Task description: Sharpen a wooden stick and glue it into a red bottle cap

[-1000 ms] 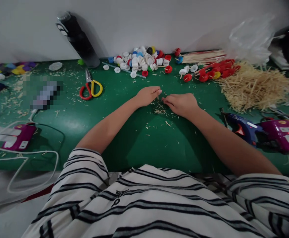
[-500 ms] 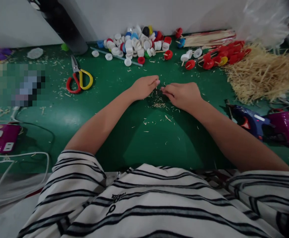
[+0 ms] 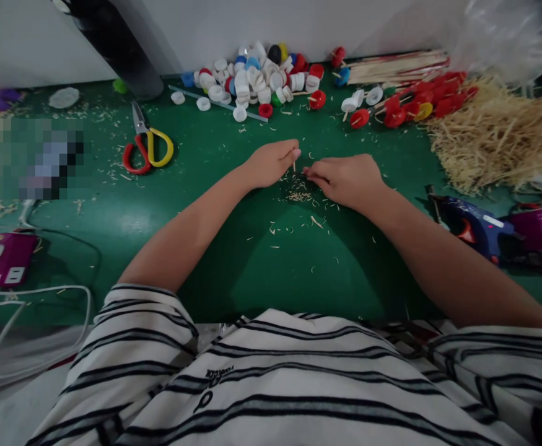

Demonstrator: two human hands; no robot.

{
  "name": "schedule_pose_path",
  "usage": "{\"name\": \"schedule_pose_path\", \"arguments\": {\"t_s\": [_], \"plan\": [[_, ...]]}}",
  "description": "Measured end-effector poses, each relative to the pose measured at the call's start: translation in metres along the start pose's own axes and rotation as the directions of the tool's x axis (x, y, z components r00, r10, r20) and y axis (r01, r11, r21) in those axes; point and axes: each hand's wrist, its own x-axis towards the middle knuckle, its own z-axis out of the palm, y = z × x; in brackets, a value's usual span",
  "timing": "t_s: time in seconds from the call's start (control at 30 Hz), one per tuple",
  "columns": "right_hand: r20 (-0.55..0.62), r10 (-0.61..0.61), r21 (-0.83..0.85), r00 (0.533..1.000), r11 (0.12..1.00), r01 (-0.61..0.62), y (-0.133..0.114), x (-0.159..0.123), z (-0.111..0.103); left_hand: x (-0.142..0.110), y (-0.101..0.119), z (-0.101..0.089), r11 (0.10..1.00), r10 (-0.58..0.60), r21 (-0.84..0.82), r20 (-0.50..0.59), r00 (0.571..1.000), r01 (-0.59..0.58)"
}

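My left hand is closed in a pinch around a thin wooden stick, whose pale end points down out of the fingers. Just to its right, my right hand is closed too, thumb and fingertips pressed together. Whatever it grips is too small and dark to make out. The fingertips of both hands are close but apart. Beneath them lies a small heap of wood shavings, with more curls scattered around on the green tabletop.
Scissors lie at left, near a black bottle. Bottle caps are heaped at the back. At right are caps on sticks, a stick bundle, a straw-like pile and a blue glue gun.
My right fingertips have shifted slightly down and right, and a little more of the stick shows below my left fingers. The view has moved slightly.
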Motion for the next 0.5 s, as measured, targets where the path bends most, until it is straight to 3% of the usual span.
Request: {"name": "schedule_pose_path", "arguments": {"t_s": [0.2, 0.5], "plan": [[-0.044, -0.005, 0.0, 0.999, 1.0, 0.005, 0.0004, 0.0023, -0.0004, -0.001, -0.0005, -0.0015, 0.997, 0.026, 0.075, 0.039, 0.999, -0.029], [0.004, 0.01, 0.003, 1.0, 1.0, -0.01, 0.0003, 0.0009, -0.0005, 0.0001, -0.0021, -0.0008, 0.994, 0.032, 0.103, 0.047, 0.998, -0.036]]}}
